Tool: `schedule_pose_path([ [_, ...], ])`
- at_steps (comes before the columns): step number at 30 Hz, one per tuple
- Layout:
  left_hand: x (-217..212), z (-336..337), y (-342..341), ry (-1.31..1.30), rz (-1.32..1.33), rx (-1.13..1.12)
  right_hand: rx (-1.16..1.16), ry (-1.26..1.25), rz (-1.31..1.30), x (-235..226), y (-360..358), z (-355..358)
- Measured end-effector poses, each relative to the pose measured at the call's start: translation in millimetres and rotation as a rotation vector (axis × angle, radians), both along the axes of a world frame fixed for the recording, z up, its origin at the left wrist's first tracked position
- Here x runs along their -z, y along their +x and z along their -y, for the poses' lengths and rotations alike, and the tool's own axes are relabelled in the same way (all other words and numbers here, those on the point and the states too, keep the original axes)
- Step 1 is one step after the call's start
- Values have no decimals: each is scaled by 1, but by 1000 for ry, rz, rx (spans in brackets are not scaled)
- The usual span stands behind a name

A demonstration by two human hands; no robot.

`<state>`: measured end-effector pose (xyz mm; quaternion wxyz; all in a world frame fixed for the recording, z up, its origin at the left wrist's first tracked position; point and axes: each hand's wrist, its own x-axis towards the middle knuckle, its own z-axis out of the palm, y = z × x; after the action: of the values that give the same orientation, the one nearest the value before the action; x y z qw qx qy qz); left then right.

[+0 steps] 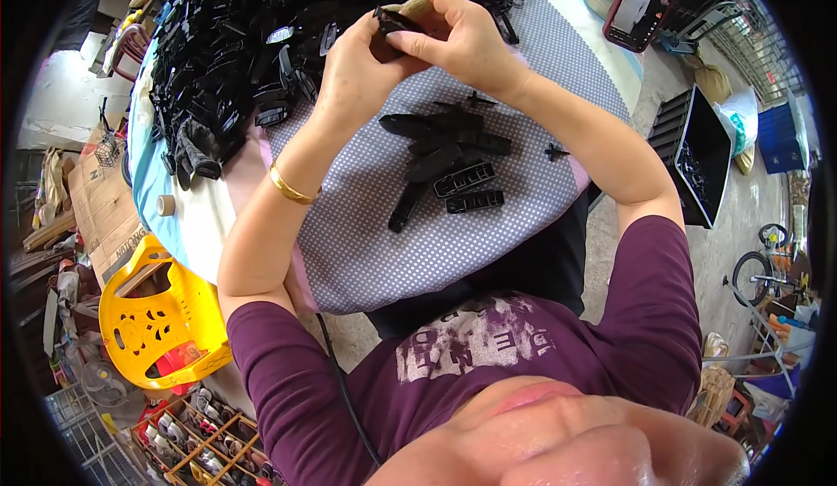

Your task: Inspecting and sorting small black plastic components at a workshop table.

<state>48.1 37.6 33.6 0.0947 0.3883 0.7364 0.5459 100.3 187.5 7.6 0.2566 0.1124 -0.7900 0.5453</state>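
Both of my hands are raised together over the far part of the table, around a small black plastic piece (397,24). My left hand (359,72) is closed on its left side, a gold bangle on the wrist. My right hand (471,41) pinches it from the right, thumb across the front. A tan wrap (417,4) shows at a fingertip there. Fingers hide much of the piece, so its exact kind is unclear. Below my hands, several black plastic parts (445,146) lie in a loose cluster on the dotted grey-blue cloth (366,251).
A large heap of black plastic parts (218,59) covers the table's far left. A tape roll (166,204) sits at the left edge, near a yellow plastic chair (166,320). A phone (641,6) stands at the far right. Beyond the table is a black crate (689,155).
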Motion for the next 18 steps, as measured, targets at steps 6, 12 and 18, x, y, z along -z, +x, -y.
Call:
schedule_pose_path([
  [6,3,1,-3,319,511,173,-12,-183,21,-10,3,-6],
  [12,7,6,-13,413,424,42,-67,-325,71,-17,7,4],
  [18,6,1,-15,454,414,21,-14,-82,7,-10,6,-12],
])
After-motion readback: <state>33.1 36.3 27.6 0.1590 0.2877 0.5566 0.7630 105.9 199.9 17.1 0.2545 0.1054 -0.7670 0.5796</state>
